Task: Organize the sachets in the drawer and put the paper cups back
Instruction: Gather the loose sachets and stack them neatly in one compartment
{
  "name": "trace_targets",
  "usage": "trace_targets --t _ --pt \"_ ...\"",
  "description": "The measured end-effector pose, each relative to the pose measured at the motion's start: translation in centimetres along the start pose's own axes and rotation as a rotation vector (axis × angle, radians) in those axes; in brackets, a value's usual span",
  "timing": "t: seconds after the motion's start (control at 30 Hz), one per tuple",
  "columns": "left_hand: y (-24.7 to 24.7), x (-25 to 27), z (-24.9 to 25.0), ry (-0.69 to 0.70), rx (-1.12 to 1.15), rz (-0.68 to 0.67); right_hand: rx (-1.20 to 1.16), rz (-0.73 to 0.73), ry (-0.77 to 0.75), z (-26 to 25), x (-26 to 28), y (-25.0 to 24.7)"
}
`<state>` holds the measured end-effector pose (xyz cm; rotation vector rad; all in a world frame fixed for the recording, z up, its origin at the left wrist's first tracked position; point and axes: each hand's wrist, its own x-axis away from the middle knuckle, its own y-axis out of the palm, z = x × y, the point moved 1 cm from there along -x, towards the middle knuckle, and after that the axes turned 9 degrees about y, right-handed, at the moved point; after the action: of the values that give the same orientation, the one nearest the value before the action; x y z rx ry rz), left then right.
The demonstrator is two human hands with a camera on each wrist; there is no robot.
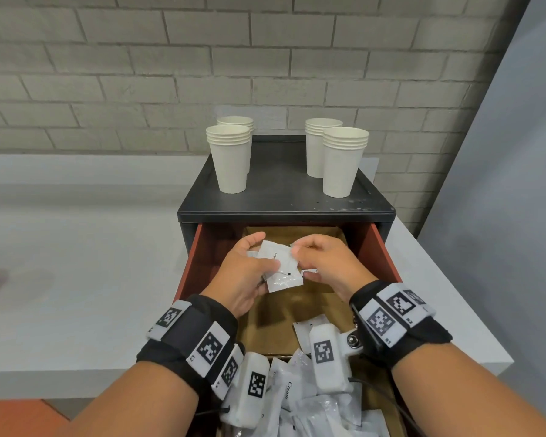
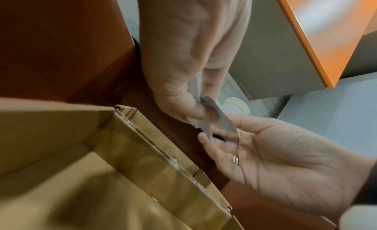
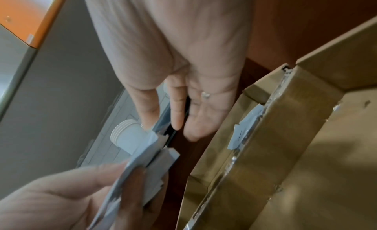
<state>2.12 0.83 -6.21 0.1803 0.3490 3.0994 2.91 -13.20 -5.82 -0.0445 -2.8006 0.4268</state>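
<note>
Over the back part of the open drawer (image 1: 196,257), my left hand (image 1: 264,252) grips a small stack of white sachets (image 1: 281,268), thumb on top. My right hand (image 1: 297,252) pinches the stack's upper right corner. The left wrist view shows the sachets (image 2: 216,118) edge-on between both hands. In the right wrist view the sachets (image 3: 146,159) sit fanned in the left fingers. Several stacks of white paper cups (image 1: 230,159) stand on the black cabinet top (image 1: 281,190), some at the left and some at the right (image 1: 344,162).
A brown cardboard box (image 1: 297,307) lines the drawer, and a few sachets (image 1: 306,329) lie in it. A loose heap of white sachets (image 1: 312,405) fills the drawer's front. One sachet (image 3: 244,130) is wedged along the box wall. The grey counter (image 1: 76,247) flanks the cabinet.
</note>
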Motion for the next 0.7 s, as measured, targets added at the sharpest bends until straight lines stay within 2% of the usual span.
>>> trace_targets --t 0.13,0.27,0.43,0.53,0.7 --pt "0.1 0.3 0.0 -0.011 0.008 -0.078 0.042 0.066 -0.067 0.0 0.0 -0.2" --pt "0.1 0.4 0.1 -0.003 -0.003 -0.088 -0.038 0.156 -0.047 -0.1 -0.2 -1.2" --pt "0.2 0.2 0.1 0.014 0.029 -0.06 -0.09 0.145 -0.021 -0.2 -0.3 -1.2" --pt "0.4 0.3 0.2 -0.031 0.1 -0.036 -0.108 0.153 -0.032 -0.1 -0.3 -1.0" --pt "0.5 0.8 0.3 -0.062 0.117 -0.104 -0.129 0.156 -0.034 -0.1 -0.3 -0.8"
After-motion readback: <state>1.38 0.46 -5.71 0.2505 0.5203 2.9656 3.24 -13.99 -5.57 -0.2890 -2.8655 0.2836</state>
